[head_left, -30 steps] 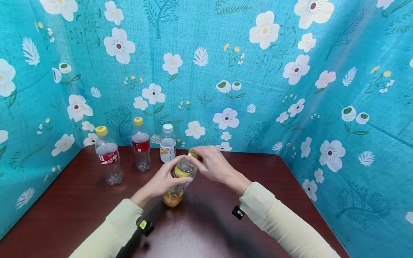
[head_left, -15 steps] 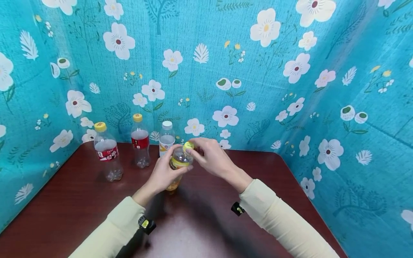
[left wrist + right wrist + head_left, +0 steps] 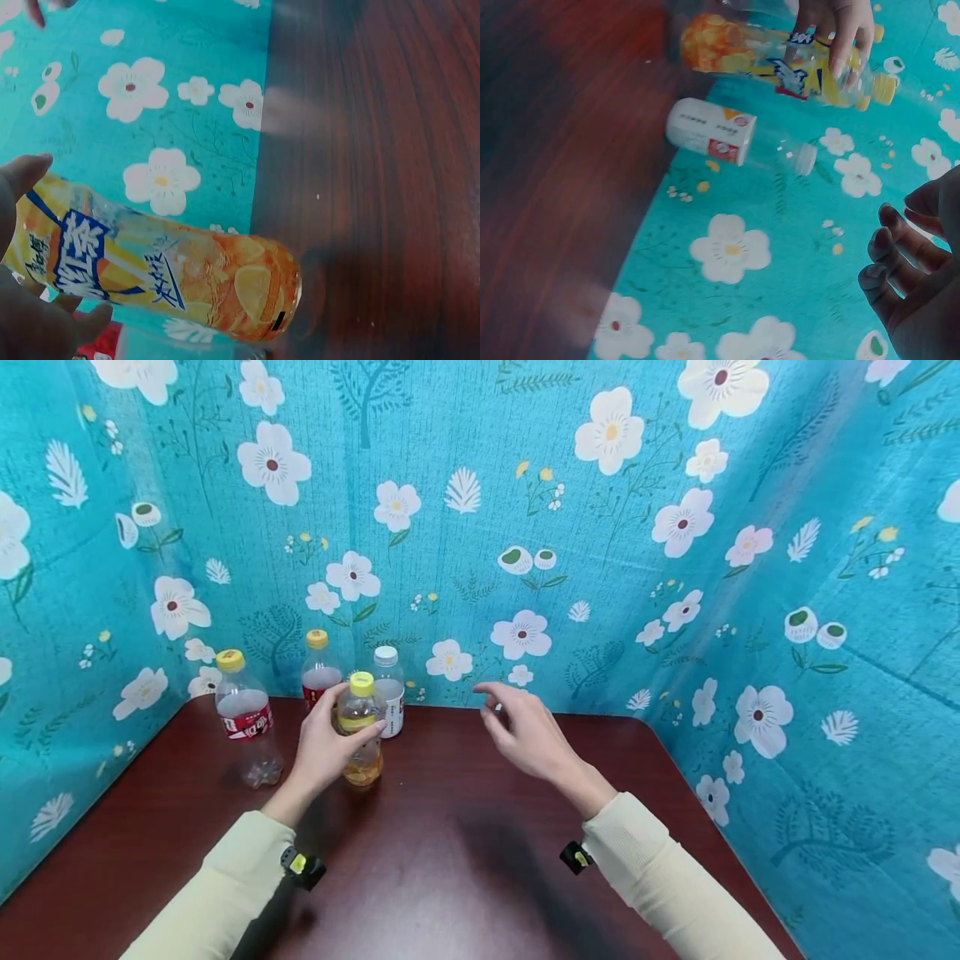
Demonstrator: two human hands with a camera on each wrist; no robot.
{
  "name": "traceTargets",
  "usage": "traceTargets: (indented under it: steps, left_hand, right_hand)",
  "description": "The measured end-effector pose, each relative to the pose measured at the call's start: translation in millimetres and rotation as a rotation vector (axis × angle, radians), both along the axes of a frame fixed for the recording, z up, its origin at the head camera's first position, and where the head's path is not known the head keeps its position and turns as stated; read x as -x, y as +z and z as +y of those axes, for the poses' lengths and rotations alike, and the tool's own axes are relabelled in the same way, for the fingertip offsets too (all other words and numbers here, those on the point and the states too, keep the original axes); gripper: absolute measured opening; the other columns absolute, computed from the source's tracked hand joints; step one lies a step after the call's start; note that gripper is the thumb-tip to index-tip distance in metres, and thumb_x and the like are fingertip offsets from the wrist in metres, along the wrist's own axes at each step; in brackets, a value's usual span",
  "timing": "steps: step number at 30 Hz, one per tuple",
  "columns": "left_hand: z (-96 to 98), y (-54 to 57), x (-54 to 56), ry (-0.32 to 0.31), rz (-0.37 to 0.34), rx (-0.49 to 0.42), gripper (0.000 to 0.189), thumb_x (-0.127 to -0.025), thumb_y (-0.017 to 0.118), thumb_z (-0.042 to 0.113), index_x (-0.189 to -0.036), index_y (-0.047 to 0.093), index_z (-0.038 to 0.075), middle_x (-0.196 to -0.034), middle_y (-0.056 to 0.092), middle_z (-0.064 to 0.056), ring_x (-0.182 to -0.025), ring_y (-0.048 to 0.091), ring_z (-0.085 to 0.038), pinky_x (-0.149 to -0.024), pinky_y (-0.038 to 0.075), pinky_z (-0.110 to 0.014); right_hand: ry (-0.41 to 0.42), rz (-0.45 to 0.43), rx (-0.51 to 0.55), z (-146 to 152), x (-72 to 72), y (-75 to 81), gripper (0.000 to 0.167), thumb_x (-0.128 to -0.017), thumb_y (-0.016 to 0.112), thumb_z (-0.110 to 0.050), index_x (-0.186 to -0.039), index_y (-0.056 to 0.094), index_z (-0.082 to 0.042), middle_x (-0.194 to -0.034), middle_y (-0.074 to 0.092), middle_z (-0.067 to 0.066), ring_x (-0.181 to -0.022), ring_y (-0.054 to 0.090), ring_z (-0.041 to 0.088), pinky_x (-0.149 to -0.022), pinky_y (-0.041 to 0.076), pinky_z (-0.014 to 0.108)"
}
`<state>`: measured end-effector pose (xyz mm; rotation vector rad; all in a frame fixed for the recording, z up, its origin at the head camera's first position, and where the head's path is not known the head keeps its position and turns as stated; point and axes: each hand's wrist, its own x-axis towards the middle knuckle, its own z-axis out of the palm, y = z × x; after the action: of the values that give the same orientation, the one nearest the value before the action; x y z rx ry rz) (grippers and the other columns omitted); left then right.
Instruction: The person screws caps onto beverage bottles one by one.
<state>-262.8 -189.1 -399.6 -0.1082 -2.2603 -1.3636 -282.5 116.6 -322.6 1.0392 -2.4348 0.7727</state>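
Observation:
My left hand (image 3: 322,747) grips the upper part of a yellow-labelled iced tea bottle (image 3: 187,277), thumb on one side and fingers on the other. The bottle is upright, capped in yellow (image 3: 362,684), with a patterned orange lower part. Just behind it stands a clear bottle with a white cap and white label (image 3: 393,708). My right hand (image 3: 534,739) hovers to the right, apart from the bottles, fingers loosely bent. Its fingers (image 3: 904,259) hold nothing in the right wrist view.
Two clear plastic bottles with red labels and yellow caps, the nearer one (image 3: 250,724) and the farther one (image 3: 318,681), stand at the left. My left hand partly covers the farther one. A flowered blue cloth (image 3: 465,527) rises behind the dark red table (image 3: 450,860).
The yellow cap, earlier pinched by my right hand at the bottle's mouth, now sits on it uncovered. My left hand has moved left with the bottle; my right hand has let go and moved right.

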Motion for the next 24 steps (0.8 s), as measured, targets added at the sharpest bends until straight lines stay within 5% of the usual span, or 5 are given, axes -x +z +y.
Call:
traceTargets:
  steps: [12,19,24]
  left_hand:
    - [-17.4,-3.0,0.1,0.168,-0.109,-0.012,0.084,-0.09,0.08,0.032,-0.154,0.034,0.005,-0.148,0.048,-0.026,-0.134,0.049,-0.041,-0.11,0.04,-0.06]
    - [-17.2,-5.8,-6.9,0.206,0.018,0.146,0.076,-0.092,0.079,0.028,-0.15,0.038,0.0,-0.14,0.049,-0.027,-0.128,0.051,-0.044,-0.106,0.043,-0.063]
    - [-3.3,2.0,-25.8,0.303,0.238,0.27,0.068,-0.088,0.081,0.019,-0.143,0.047,-0.002,-0.138,0.05,-0.025,-0.123,0.051,-0.043,-0.1,0.046,-0.064]
  right_hand:
    - [-0.048,-0.074,0.006,27.7,2.4,-28.4,0.024,-0.101,0.061,-0.014,-0.124,0.067,-0.018,-0.089,0.067,-0.009,-0.073,0.058,0.006,-0.067,0.051,0.031]
    - [-0.081,-0.045,-0.052,47.4,4.7,-33.6,0.024,-0.102,0.061,-0.016,-0.125,0.067,-0.018,-0.089,0.06,-0.01,-0.073,0.056,0.013,-0.066,0.047,0.031]
    - [-0.14,0.034,-0.108,69.0,6.8,-40.4,0.02,-0.1,0.063,-0.014,-0.119,0.068,-0.017,-0.094,0.059,-0.009,-0.078,0.058,0.015,-0.067,0.048,0.031]
